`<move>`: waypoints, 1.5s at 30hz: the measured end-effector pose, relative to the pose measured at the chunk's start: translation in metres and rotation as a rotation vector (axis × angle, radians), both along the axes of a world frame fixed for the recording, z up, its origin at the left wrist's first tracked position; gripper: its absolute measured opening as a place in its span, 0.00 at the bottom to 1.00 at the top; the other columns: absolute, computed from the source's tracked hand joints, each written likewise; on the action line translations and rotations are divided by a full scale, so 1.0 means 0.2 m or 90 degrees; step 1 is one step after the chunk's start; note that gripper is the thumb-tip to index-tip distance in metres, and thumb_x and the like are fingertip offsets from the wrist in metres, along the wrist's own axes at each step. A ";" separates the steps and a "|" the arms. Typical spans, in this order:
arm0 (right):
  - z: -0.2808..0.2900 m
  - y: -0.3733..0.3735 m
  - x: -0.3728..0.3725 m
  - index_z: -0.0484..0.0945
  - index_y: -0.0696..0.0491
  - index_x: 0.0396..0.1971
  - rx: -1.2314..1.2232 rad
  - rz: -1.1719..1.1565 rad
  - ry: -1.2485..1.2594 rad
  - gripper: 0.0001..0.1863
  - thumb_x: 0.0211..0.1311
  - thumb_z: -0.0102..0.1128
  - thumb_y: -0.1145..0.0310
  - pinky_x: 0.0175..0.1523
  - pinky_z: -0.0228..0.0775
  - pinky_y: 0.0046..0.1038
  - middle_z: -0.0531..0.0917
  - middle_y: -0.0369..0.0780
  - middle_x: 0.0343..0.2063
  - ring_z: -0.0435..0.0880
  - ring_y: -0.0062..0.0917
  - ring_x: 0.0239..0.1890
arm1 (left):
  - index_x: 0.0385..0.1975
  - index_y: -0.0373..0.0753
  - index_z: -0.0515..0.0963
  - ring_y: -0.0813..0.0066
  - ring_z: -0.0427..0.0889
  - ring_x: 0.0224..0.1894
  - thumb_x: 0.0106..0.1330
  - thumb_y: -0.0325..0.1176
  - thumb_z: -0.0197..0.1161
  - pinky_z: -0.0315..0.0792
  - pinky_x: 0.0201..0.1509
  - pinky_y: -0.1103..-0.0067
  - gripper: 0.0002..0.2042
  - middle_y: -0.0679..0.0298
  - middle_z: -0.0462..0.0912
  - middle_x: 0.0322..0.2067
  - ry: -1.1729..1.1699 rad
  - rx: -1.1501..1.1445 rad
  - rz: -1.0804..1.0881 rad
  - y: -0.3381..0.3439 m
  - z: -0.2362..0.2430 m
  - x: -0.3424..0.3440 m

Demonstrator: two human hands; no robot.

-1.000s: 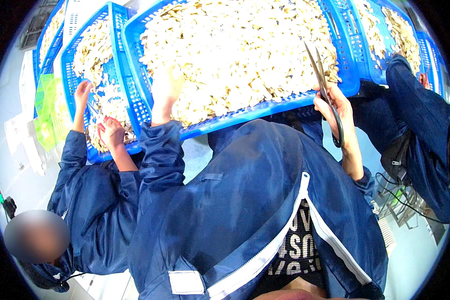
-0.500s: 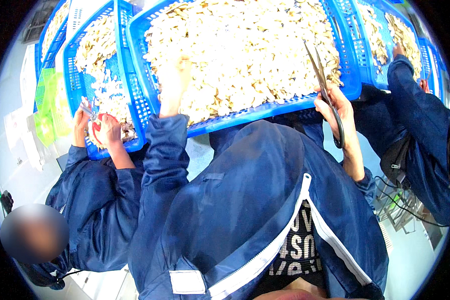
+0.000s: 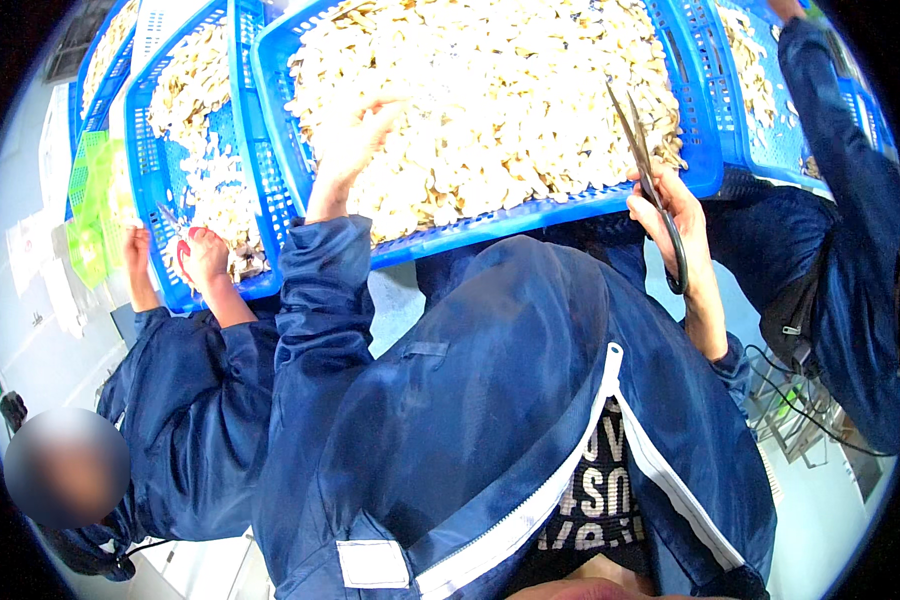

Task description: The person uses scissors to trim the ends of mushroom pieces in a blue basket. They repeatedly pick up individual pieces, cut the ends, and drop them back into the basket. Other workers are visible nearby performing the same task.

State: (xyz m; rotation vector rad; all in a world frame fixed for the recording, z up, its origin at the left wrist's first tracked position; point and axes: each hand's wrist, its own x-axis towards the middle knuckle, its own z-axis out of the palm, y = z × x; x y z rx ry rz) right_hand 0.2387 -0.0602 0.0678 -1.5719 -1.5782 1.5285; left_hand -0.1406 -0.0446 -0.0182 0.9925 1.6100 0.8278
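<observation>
In front of me a large blue plastic basket [image 3: 470, 228] is heaped with small pale cream pieces [image 3: 510, 120] that look like mushroom slices. My left hand [image 3: 353, 150] is over the left part of the heap, fingers stretched and apart; I see nothing in it. Glare washes out part of that area. At the basket's right front corner my right hand [image 3: 678, 210] grips black-handled scissors [image 3: 642, 150], its fingers around the handles. The blades point away from me, slightly apart, over the heap's right edge.
To the left, a co-worker's hands [image 3: 205, 258] hold a red-handled tool at another blue basket [image 3: 182, 295] of pale pieces. Green mesh baskets [image 3: 90, 250] stand beyond. A co-worker's sleeve [image 3: 820, 100] reaches over a blue basket [image 3: 770, 150] on the right. Cables [image 3: 810, 400] hang at lower right.
My left hand has shifted slightly, its fingers now spread more to the right. The right-hand co-worker's arm has reached farther away. The left co-worker's hands moved apart and lower. My scissors stay put.
</observation>
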 end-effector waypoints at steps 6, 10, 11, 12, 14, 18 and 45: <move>0.00 0.00 0.01 0.75 0.54 0.44 -0.005 -0.002 -0.009 0.17 0.55 0.64 0.67 0.41 0.64 0.16 0.71 0.30 0.27 0.71 0.13 0.32 | 0.32 0.39 0.81 0.70 0.79 0.29 0.54 0.36 0.65 0.72 0.36 0.77 0.09 0.59 0.81 0.26 0.428 0.053 -0.106 -0.15 -0.03 -0.14; -0.02 -0.01 0.00 0.75 0.54 0.44 0.004 0.002 -0.010 0.17 0.55 0.64 0.68 0.41 0.64 0.16 0.71 0.30 0.27 0.71 0.13 0.32 | 0.33 0.41 0.81 0.64 0.80 0.32 0.53 0.39 0.66 0.73 0.37 0.75 0.11 0.56 0.80 0.23 0.571 0.154 -0.191 -0.24 -0.17 -0.10; -0.02 -0.01 -0.01 0.75 0.54 0.44 0.009 0.005 -0.012 0.17 0.55 0.64 0.68 0.41 0.64 0.16 0.71 0.30 0.27 0.71 0.13 0.32 | 0.33 0.41 0.81 0.63 0.81 0.32 0.53 0.40 0.66 0.73 0.37 0.74 0.12 0.56 0.80 0.23 0.613 0.088 -0.204 -0.21 -0.15 -0.06; -0.02 0.00 -0.02 0.75 0.54 0.44 0.014 0.011 -0.013 0.17 0.55 0.64 0.68 0.41 0.64 0.16 0.72 0.30 0.27 0.71 0.12 0.32 | 0.36 0.41 0.81 0.64 0.81 0.33 0.54 0.41 0.65 0.73 0.35 0.74 0.14 0.55 0.80 0.24 0.704 0.037 -0.293 -0.15 -0.13 -0.06; -0.01 0.00 -0.04 0.75 0.54 0.44 0.000 0.030 -0.005 0.17 0.55 0.63 0.68 0.41 0.65 0.16 0.72 0.30 0.27 0.71 0.12 0.32 | 0.37 0.41 0.81 0.66 0.81 0.32 0.56 0.41 0.64 0.72 0.34 0.75 0.13 0.55 0.80 0.24 0.601 -0.005 -0.237 -0.06 -0.12 -0.02; 0.01 -0.01 -0.03 0.75 0.54 0.45 -0.012 0.024 0.018 0.17 0.55 0.63 0.69 0.42 0.65 0.16 0.73 0.31 0.28 0.72 0.13 0.33 | 0.37 0.40 0.81 0.72 0.79 0.30 0.59 0.40 0.62 0.71 0.34 0.79 0.12 0.56 0.80 0.25 0.181 0.138 -0.053 0.11 -0.02 -0.02; -0.02 -0.02 -0.08 0.74 0.55 0.44 0.033 0.070 -0.010 0.15 0.56 0.62 0.72 0.38 0.66 0.16 0.73 0.32 0.27 0.72 0.13 0.30 | 0.38 0.37 0.77 0.58 0.82 0.29 0.55 0.34 0.58 0.74 0.33 0.66 0.13 0.50 0.80 0.23 0.743 -0.018 -0.215 -0.47 0.05 -0.27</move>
